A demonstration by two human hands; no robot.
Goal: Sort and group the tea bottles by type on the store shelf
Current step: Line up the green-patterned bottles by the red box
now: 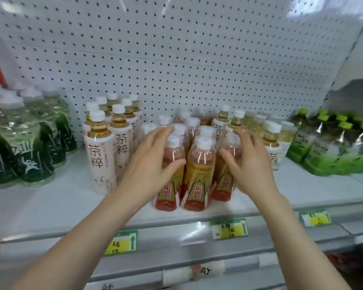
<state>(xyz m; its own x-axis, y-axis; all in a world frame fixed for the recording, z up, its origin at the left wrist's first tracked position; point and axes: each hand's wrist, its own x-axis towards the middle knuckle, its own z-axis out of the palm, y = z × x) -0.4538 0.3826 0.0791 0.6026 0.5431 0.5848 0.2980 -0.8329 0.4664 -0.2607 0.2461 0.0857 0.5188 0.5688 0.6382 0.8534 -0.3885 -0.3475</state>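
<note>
Head view. At the middle of the white store shelf [50, 201]: a tight cluster of red-and-gold tea bottles [199, 164], upright, white caps, 3 in the front row, more behind. All places below given from this cluster.

Left hand [153, 155] against the cluster's left side, clasping the front-left bottle [168, 191]. Thumb curled across its front below the shoulder, fingers reaching round past the caps behind.

Right hand [249, 162] against the cluster's right side, clasping the front-right bottle [222, 187]. Thumb on its front, fingers bent round its upper part.

Both clasped bottles standing on the shelf, close against the middle front one.

Just left of the cluster: white-label tea bottles [99, 155], amber liquid, white caps, upright, about 7.

Behind the cluster and to its right: a second white-label group [270, 143] with the same print, next to paler yellow bottles too blurred to read.

Far left of the cluster: dark-green-label bottles [29, 147], blurred. Far right of it: green-capped bottles [333, 147] with light green labels.

Behind the cluster: a white pegboard panel [176, 49]. Below and in front of the cluster, along the shelf's edge rail: 3 green-and-yellow price tags [122, 241], handwriting unreadable.
</note>
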